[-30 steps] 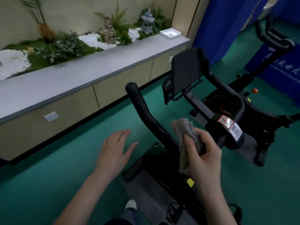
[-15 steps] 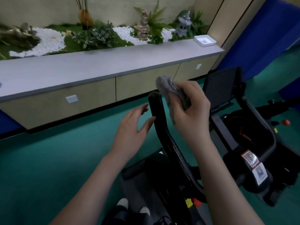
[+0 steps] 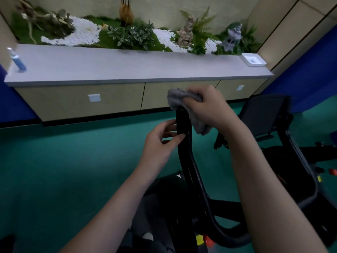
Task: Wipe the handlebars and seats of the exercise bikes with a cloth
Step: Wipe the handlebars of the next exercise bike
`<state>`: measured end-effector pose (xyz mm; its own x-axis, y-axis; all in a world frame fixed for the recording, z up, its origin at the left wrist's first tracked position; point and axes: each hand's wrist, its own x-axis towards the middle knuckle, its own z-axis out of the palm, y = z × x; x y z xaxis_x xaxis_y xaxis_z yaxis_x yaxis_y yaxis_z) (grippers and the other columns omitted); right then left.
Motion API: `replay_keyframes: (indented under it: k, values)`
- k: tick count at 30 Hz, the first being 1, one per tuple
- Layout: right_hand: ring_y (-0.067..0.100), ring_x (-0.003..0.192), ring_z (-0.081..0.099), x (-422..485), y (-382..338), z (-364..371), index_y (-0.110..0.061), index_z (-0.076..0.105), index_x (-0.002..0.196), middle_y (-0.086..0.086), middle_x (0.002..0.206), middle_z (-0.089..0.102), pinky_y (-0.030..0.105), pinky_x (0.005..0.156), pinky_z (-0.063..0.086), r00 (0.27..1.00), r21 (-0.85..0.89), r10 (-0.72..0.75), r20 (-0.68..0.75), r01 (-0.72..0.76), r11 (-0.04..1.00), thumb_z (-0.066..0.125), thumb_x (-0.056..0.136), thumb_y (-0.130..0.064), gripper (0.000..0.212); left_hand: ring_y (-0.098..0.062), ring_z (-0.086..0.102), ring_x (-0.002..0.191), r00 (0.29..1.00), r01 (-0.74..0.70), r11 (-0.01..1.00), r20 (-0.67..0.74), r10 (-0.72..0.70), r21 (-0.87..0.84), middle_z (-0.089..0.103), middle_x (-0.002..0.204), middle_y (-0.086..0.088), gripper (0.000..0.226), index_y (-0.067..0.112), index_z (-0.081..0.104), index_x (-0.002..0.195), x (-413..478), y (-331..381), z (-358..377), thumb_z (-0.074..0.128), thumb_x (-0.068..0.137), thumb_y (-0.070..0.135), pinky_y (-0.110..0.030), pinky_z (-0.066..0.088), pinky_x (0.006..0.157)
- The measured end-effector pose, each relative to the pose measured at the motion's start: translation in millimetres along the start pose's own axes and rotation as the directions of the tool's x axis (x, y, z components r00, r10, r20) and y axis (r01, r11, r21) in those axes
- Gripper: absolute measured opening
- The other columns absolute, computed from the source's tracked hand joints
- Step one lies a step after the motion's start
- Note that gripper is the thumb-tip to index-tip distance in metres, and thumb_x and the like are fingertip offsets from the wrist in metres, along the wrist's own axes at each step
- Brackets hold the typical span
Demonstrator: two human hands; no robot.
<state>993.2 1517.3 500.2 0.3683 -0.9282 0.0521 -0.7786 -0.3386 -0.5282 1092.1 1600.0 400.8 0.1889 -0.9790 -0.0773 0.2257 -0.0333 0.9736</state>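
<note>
1. The teal floor [image 3: 63,170] fills most of the view and runs back to the base of the cabinets.
2. A long grey surface [image 3: 127,68] spans the far wall on beige cabinet fronts [image 3: 73,101]. Behind it lies a planter bed [image 3: 82,35] of moss, white pebbles and leafy plants.
3. A black exercise bike [image 3: 288,167] takes up the right and lower centre. Its dark screen panel [image 3: 260,114] is tilted up near a blue wall panel [image 3: 300,73].
4. The bike's handlebar [image 3: 184,143] rises from the lower centre as a curved black prong, with its tip toward the cabinets.
5. The right hand [image 3: 209,108] sits over the tip of the prong. Its fingers are closed round the cloth and press it onto the end of the bar.
6. The left hand [image 3: 160,143] is just below, on the left side of the prong. Its fingers curl behind the bar and the thumb lies on the front, so it grips the handlebar lightly.
7. The cloth [image 3: 179,98], grey and fuzzy, is draped over the handlebar tip. One end bunches out past the right hand and the other hangs down the right side of the bar.
8. A square white dish [image 3: 253,60] rests at the right end of the surface.
9. A blue bottle [image 3: 18,61] stands at the left end, well apart from the dish.
10. A small stone lantern [image 3: 232,38] stands in the planter bed near the dish.
</note>
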Motion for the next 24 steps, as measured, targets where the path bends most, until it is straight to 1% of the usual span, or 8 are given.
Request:
replay_keyframes:
  k: [2,4,6,9,13,15,20,24]
  values:
    - [0.005,0.050,0.046,-14.3,3.2,14.7,-0.022,0.057,0.065,-0.003,0.056,0.051,0.017,0.042,0.036,0.981,0.084,0.029,-0.194,-0.013,0.996,0.054,0.090,-0.011,0.027,-0.006,0.061,0.079,1.000,-0.002,1.000,0.010,0.002,-0.016,0.067,0.100,-0.003,0.038,0.009,0.060,0.114,0.3,-1.8,-0.3,0.067,0.081,-0.007,-0.020,0.051,0.078]
    - [0.010,0.074,0.059,-31.2,4.8,31.8,-0.012,0.070,0.087,0.001,0.076,0.063,0.019,0.062,0.044,0.927,0.090,-0.014,-0.375,0.051,0.995,0.058,0.088,-0.006,0.014,0.001,0.060,0.074,1.000,-0.003,0.999,0.025,0.003,-0.033,0.065,0.097,0.002,0.041,0.013,0.059,0.113,1.2,-3.6,-1.0,0.066,0.080,-0.010,-0.015,0.051,0.075]
    - [0.025,0.094,0.060,-46.4,7.4,48.1,-0.003,0.070,0.100,0.010,0.098,0.064,0.022,0.081,0.045,0.850,0.092,-0.042,-0.525,0.105,0.990,0.060,0.086,0.001,0.018,0.004,0.060,0.072,0.999,-0.003,0.999,0.042,0.005,-0.048,0.065,0.095,0.004,0.045,0.017,0.058,0.111,2.8,-5.0,-2.2,0.065,0.079,-0.013,-0.015,0.050,0.075]
    - [0.027,0.096,0.060,-68.5,13.5,69.2,0.005,0.069,0.102,0.020,0.102,0.060,0.022,0.087,0.047,0.756,0.094,-0.039,-0.653,0.132,0.987,0.063,0.084,0.006,0.019,-0.002,0.061,0.078,0.998,-0.008,0.997,0.067,0.013,-0.077,0.066,0.095,0.002,0.046,0.016,0.059,0.111,3.8,-6.7,-4.6,0.064,0.078,-0.015,-0.021,0.052,0.080]
    - [0.022,0.095,0.060,-77.4,13.3,82.2,0.005,0.069,0.103,0.020,0.100,0.059,0.015,0.086,0.046,0.698,0.142,0.019,-0.715,0.119,0.983,0.064,0.084,0.003,0.020,-0.010,0.062,0.085,0.996,0.011,0.994,0.086,-0.001,-0.110,0.067,0.099,-0.003,0.044,0.011,0.061,0.115,2.8,-8.4,-7.6,0.066,0.077,-0.011,-0.031,0.053,0.088]
    - [0.019,0.094,0.057,-68.9,10.2,78.9,0.004,0.070,0.103,0.019,0.100,0.057,0.014,0.086,0.045,0.688,0.135,-0.008,-0.725,0.153,0.979,0.063,0.084,0.003,0.020,-0.015,0.063,0.090,0.996,0.028,0.992,0.092,-0.017,-0.120,0.068,0.104,-0.007,0.044,0.012,0.061,0.115,2.9,-8.4,-8.0,0.068,0.078,-0.009,-0.035,0.053,0.091]
    - [0.027,0.094,0.057,-76.0,18.2,79.8,0.000,0.071,0.103,0.006,0.104,0.051,0.018,0.085,0.044,0.757,0.018,-0.142,-0.638,0.199,0.980,0.063,0.082,0.008,0.024,-0.014,0.064,0.090,0.996,0.030,0.992,0.089,-0.019,-0.124,0.068,0.105,-0.009,0.040,0.008,0.062,0.114,3.2,-12.4,-9.1,0.066,0.078,-0.010,-0.036,0.053,0.089]
    - [0.029,0.097,0.057,-87.7,22.9,80.9,-0.002,0.071,0.105,0.011,0.106,0.053,0.020,0.087,0.046,0.788,-0.001,-0.162,-0.594,0.200,0.980,0.061,0.085,0.006,0.024,-0.016,0.063,0.090,0.993,0.041,0.992,0.119,-0.026,-0.123,0.067,0.103,-0.008,0.042,0.003,0.060,0.115,3.5,-17.8,-11.5,0.065,0.078,-0.014,-0.037,0.053,0.090]
